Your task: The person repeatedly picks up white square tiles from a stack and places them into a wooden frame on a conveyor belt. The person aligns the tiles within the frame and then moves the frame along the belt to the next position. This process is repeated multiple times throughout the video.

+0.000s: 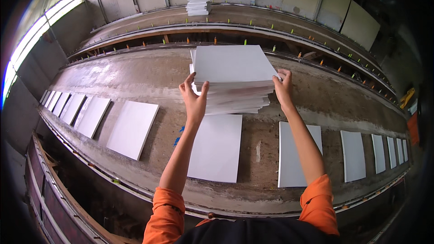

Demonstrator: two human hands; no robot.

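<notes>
Evidently the hands work as a pair at the tall paper stack point(235, 101), upper centre of the frame: the left hand point(194, 101) grasps the near left corner between thumb and fingers, the right hand point(284, 91) pinches the near right one. Gripping opposite corners probably keeps the top sheet point(233, 63) level; how many sheets they hold, I cannot tell. White boards point(133, 130) lie apart along the near side of the table point(153, 77), likely so each stays reachable. One board point(216, 149) sits close before the stack, at lower centre, leaving little room there; the right forearm partly covers another point(294, 162). Small coloured pegs point(245, 42) line the far edge, and a second stack point(198, 0) stands beyond, at the top.
</notes>
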